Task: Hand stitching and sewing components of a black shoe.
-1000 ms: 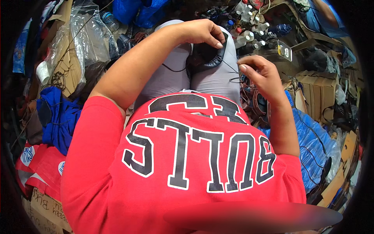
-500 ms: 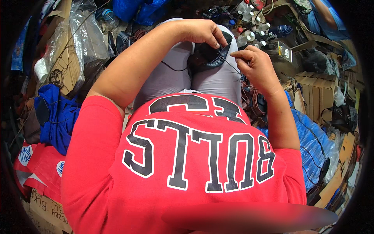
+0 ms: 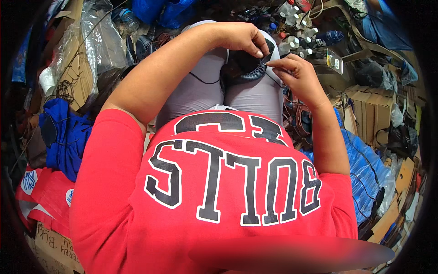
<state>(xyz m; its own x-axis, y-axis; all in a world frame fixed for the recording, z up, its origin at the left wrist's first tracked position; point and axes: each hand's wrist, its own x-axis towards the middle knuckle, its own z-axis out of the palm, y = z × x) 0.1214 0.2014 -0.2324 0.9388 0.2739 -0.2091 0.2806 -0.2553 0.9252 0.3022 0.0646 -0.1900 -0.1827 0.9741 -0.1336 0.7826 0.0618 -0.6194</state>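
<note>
A black leather shoe (image 3: pixel 244 78) with a gathered, stitched edge rests on my grey-clad thighs, its opening facing up. My left hand (image 3: pixel 246 37) reaches over its far side, thumb and fingers pinching the upper rim. From the right, my right hand (image 3: pixel 299 75) comes in with thumb and forefinger pressed together, the tips right at the shoe's right edge. Anything between those fingertips is too small to make out. A thin black cord (image 3: pixel 204 80) curves from the shoe across my left thigh, and another strand shows below my right fingertips.
Several plastic bottles (image 3: pixel 292 43) with white caps stand beyond my right knee. Folded cardboard (image 3: pixel 369 107) and a blue plastic-wrapped bundle (image 3: pixel 362 166) lie to the right. At the left are a blue cloth (image 3: pixel 68 137), clear plastic sheeting (image 3: pixel 107 45) and a red bag (image 3: pixel 45 194).
My right hand has moved slightly left, bringing its fingertips to the shoe's edge. My left hand has shifted a little to the right, still pinching the rim.
</note>
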